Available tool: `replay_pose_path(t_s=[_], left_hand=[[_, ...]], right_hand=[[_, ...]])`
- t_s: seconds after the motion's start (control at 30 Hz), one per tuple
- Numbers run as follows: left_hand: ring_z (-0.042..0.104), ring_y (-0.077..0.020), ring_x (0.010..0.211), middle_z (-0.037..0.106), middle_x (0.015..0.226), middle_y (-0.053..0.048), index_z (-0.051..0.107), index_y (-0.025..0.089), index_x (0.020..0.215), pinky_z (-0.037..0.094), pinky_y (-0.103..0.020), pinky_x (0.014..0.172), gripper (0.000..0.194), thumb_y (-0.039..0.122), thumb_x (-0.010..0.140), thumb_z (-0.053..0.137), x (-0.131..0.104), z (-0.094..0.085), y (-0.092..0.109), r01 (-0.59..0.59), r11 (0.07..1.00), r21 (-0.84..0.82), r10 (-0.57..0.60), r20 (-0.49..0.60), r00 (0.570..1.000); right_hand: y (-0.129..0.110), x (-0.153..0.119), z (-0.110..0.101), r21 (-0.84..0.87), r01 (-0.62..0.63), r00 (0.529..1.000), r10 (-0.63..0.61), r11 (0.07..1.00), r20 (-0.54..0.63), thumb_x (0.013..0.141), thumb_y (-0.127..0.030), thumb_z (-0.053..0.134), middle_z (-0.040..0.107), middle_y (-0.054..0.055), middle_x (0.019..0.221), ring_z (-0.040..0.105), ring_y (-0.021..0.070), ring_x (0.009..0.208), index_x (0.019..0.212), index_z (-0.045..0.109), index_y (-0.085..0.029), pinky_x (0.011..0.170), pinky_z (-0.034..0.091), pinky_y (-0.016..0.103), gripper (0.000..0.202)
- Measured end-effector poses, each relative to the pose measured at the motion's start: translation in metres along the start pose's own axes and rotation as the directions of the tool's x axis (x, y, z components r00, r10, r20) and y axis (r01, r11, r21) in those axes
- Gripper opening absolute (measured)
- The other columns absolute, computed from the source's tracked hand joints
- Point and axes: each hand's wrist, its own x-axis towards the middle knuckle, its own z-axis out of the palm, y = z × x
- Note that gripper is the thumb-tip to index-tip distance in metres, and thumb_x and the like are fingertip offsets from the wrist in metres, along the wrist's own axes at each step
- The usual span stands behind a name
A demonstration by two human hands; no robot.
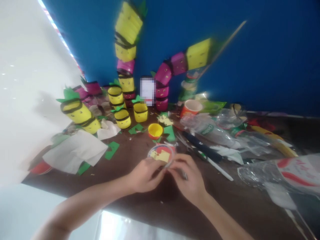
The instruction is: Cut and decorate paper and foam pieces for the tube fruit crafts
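Fingertips of my left hand (147, 175) and my right hand (190, 178) meet close together over the brown table (140, 210). Both hands are closed in a pinch. What lies between the fingers is too small and blurred to name. Just beyond them sits a round dish (151, 150) with red inside and pale yellow pieces (164, 156) in it; the fingers hide its near side. Behind the dish stands a small yellow cup (155, 130), next to cut green scraps (170, 133). Scissors (183, 141) lie to the right of the dish.
Yellow and purple containers with faces, like the yellow one (140, 112), stand and stack along the blue wall (170, 26). White paper (77, 150) lies left. On the right are clear plastic bottles (212, 131), a dark-handled tool (202, 146) and an orange cup (192, 107).
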Motion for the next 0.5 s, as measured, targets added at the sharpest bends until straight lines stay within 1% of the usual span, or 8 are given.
replay_pose_path(t_s=[0.13,0.23,0.37,0.5], left_hand=[[0.051,-0.0137,0.068,0.059,0.076,-0.005,0.055,0.015,0.096,0.042,-0.024,0.064,0.018,0.019,0.085,0.042,0.0001,-0.0004,-0.0003,-0.024,1.000,0.012,0.024,-0.003,1.000],[0.051,-0.0141,0.068,0.059,0.078,-0.006,0.055,0.015,0.097,0.042,-0.025,0.064,0.018,0.019,0.085,0.042,0.0002,-0.0001,-0.0002,-0.042,0.998,0.040,0.042,-0.020,0.999],[0.051,-0.0137,0.065,0.059,0.074,-0.005,0.054,0.015,0.096,0.041,-0.025,0.062,0.017,0.019,0.084,0.043,-0.0006,0.0023,-0.0026,-0.073,0.991,0.109,0.079,-0.056,0.995],[0.050,-0.0142,0.063,0.060,0.073,-0.004,0.054,0.016,0.095,0.041,-0.025,0.060,0.016,0.019,0.083,0.044,-0.0015,0.0052,-0.0064,-0.103,0.979,0.178,0.122,-0.095,0.988]], right_hand=[[-0.0001,-0.0042,0.0019,-0.052,0.099,0.995,-0.099,0.994,-0.009,0.078,-0.007,0.054,0.058,0.004,0.084,0.059,0.0149,0.075,0.086,0.055,-0.022,0.069,0.050,0.028,0.017],[-0.0020,-0.0064,0.0023,-0.093,0.133,0.990,-0.137,0.987,-0.037,0.077,-0.006,0.055,0.060,0.005,0.085,0.060,0.0154,0.076,0.088,0.055,-0.023,0.068,0.050,0.028,0.021],[-0.0042,-0.0057,0.0031,-0.054,0.104,0.994,-0.107,0.993,-0.038,0.077,-0.006,0.055,0.063,0.003,0.081,0.061,0.0146,0.072,0.089,0.054,-0.022,0.066,0.050,0.026,0.020],[-0.0027,-0.0051,0.0042,-0.051,0.060,0.998,-0.059,0.997,0.009,0.080,-0.007,0.053,0.062,0.003,0.083,0.061,0.0146,0.075,0.092,0.055,-0.022,0.069,0.050,0.026,0.020]])
